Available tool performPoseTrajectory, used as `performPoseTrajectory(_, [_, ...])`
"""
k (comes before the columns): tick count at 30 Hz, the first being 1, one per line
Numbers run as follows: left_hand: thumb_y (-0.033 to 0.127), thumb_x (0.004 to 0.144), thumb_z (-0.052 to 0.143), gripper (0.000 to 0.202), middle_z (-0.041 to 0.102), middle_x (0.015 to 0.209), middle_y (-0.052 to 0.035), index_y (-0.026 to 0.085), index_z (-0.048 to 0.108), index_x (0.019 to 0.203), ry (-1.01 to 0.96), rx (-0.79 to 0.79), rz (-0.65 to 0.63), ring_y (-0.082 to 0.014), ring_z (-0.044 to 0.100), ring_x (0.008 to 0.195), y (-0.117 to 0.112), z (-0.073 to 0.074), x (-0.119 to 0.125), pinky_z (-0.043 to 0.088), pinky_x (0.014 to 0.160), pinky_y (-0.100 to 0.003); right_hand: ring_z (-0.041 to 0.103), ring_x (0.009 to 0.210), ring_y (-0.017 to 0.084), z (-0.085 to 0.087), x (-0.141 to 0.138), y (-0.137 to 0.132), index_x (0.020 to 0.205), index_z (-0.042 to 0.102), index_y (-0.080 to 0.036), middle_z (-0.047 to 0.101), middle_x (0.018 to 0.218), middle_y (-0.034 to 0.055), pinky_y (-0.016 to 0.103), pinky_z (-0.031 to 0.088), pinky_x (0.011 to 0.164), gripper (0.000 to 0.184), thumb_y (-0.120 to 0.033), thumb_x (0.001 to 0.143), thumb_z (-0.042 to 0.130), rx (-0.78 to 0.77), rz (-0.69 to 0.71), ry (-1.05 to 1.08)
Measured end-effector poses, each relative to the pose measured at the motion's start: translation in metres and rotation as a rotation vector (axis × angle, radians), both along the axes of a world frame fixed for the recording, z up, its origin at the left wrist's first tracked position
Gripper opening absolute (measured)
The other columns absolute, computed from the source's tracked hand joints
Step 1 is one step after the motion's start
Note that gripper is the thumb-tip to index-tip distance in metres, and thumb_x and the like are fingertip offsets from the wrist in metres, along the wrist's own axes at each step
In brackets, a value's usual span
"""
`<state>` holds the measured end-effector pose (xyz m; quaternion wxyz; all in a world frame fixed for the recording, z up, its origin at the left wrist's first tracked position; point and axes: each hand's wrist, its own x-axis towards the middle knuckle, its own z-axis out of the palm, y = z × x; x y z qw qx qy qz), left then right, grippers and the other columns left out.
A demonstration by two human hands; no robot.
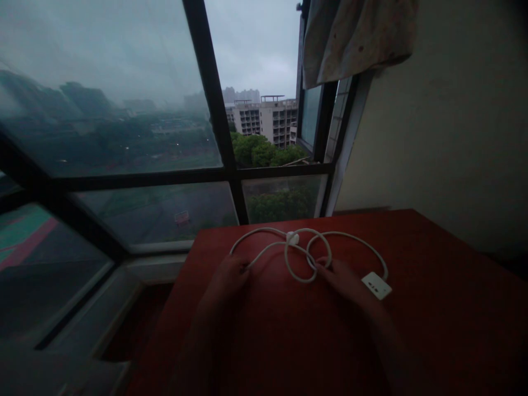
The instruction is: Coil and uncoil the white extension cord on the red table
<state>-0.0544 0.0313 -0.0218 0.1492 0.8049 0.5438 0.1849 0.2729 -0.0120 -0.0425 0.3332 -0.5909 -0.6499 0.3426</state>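
Observation:
A white extension cord (270,246) lies in loose loops across the red-brown table. On the left, my left hand (231,275) is closed around a bend of the cord. My right hand (335,273) pinches the cord where several loops cross near the middle. The cord's white plug (292,238) rests behind the loops, between my hands and farther from me. To the right of my right hand sits the flat white socket block (377,285), joined to the cord's other end. My fingertips are dim and partly hidden.
The wooden table (280,341) reaches to a dark-framed window (225,126) at its far side. One window pane stands open at the right, below a hanging curtain (358,41). A pale wall (445,137) borders the table's right side.

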Motion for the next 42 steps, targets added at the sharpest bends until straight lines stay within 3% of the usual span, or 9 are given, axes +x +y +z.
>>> performPoseTrajectory(5, [0.031,0.082,0.053,0.022,0.063,0.066,-0.0024,0.020,0.069,0.074,-0.075,-0.106,-0.101,-0.0160,0.054,0.062,-0.008,-0.003,0.018,0.032,0.058,-0.025,0.065,0.069,0.023,-0.008,-0.014,0.004,0.085,0.065,-0.019,0.069,0.072,0.0058,0.035,0.050,0.067,0.033,-0.050,0.083,0.053,-0.074,-0.192,0.325])
performPoseTrajectory(8, [0.035,0.084,0.052,0.025,0.063,0.071,-0.0012,0.018,0.069,0.090,-0.262,-0.248,-0.196,-0.0150,0.054,0.064,-0.014,-0.007,0.030,0.034,0.058,-0.023,0.064,0.061,0.021,-0.006,-0.020,0.000,0.097,0.061,-0.021,0.067,0.069,0.0035,0.032,0.050,0.057,0.034,-0.050,0.079,0.058,-0.125,-0.285,0.589])
performPoseTrajectory(11, [0.035,0.083,0.054,0.023,0.062,0.078,-0.0022,0.016,0.066,0.090,-0.483,-0.354,-0.237,-0.0147,0.053,0.069,-0.018,-0.009,0.040,0.037,0.060,-0.023,0.059,0.055,0.018,-0.002,-0.020,-0.003,0.095,0.058,-0.021,0.064,0.066,0.0009,0.028,0.045,0.050,0.036,-0.053,0.077,0.060,-0.143,-0.334,0.685])
performPoseTrajectory(18, [0.038,0.079,0.060,0.023,0.052,0.065,0.0014,0.016,0.056,0.073,-0.838,-0.431,-0.112,-0.0109,0.045,0.059,-0.018,0.004,0.050,0.034,0.055,-0.022,0.044,0.046,0.011,-0.012,-0.003,0.000,0.071,0.056,-0.021,0.051,0.053,-0.0044,0.023,0.032,0.045,0.034,-0.055,0.078,0.058,-0.047,-0.347,0.727])
performPoseTrajectory(23, [0.043,0.077,0.063,0.027,0.052,0.059,0.0031,0.017,0.056,0.074,-0.997,-0.434,0.056,-0.0075,0.039,0.047,-0.012,-0.001,0.046,0.026,0.045,-0.020,0.047,0.049,0.014,-0.014,0.002,0.003,0.088,0.065,-0.019,0.053,0.054,-0.0039,0.026,0.035,0.049,0.038,-0.055,0.077,0.057,-0.028,-0.388,0.594])
performPoseTrajectory(27, [0.044,0.074,0.066,0.030,0.051,0.056,0.0045,0.016,0.056,0.078,-1.111,-0.489,0.095,-0.0051,0.034,0.041,-0.008,-0.007,0.042,0.019,0.040,-0.019,0.050,0.051,0.016,-0.008,0.006,0.004,0.107,0.065,-0.015,0.054,0.055,-0.0025,0.027,0.038,0.050,0.051,-0.056,0.078,0.054,0.051,-0.427,0.433])
performPoseTrajectory(31, [0.042,0.073,0.067,0.030,0.051,0.056,0.0040,0.015,0.059,0.083,-1.244,-0.468,0.068,-0.0053,0.036,0.042,-0.008,-0.003,0.040,0.020,0.041,-0.019,0.055,0.056,0.018,-0.010,0.012,0.005,0.114,0.061,-0.014,0.061,0.063,0.0009,0.029,0.043,0.055,0.052,-0.053,0.080,0.051,0.100,-0.441,0.328])
performPoseTrajectory(36, [0.039,0.076,0.066,0.029,0.054,0.060,0.0012,0.014,0.062,0.091,-1.356,-0.403,-0.037,-0.0089,0.048,0.054,-0.012,0.004,0.041,0.032,0.051,-0.021,0.065,0.083,0.023,-0.023,0.018,0.007,0.115,0.060,-0.015,0.070,0.092,0.0090,0.035,0.048,0.078,0.045,-0.040,0.080,0.051,0.130,-0.402,0.109])
performPoseTrajectory(42, [0.040,0.079,0.064,0.040,0.044,0.055,0.0054,0.014,0.061,0.109,-1.434,-0.484,-0.136,-0.0048,0.034,0.041,-0.015,0.004,0.044,0.022,0.040,-0.020,0.061,0.103,0.024,-0.029,0.017,0.009,0.111,0.063,-0.018,0.066,0.113,0.0098,0.039,0.044,0.093,0.036,-0.029,0.080,0.047,0.185,-0.313,-0.149])
